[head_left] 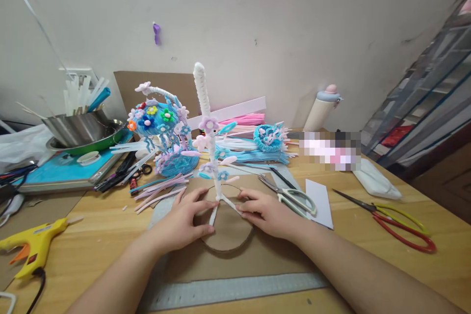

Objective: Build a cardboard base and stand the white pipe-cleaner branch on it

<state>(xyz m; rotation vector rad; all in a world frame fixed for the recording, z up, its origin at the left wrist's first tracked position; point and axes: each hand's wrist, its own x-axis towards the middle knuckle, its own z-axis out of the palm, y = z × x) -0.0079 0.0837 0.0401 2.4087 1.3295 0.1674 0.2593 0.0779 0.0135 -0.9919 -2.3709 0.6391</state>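
Item under work: a white fuzzy-wrapped upright stem [212, 147] bearing lilac, pink and blue flowers and small leaf loops. It stands on a round brown cardboard disc [230, 230], its lower end forked into two white legs splayed over the surface. The disc lies on a larger brown cardboard sheet [206, 267], itself on a grey cutting mat [257, 286].

Left hand [187, 218] — fingers partly curled, thumb and forefinger apart, touching the left leg. Right hand [269, 214] — fingers bent, tips at the outer end of the right leg. Whether either hand grips its leg or merely presses it cannot be told.

Just beyond the right hand: pale-handled scissors [280, 192]. Farther right: scissors with red and yellow handles [374, 209]. Left side of the table: a yellow glue gun [44, 243]. Behind the left hand: a blue, flower-studded fuzzy ornament [158, 125].
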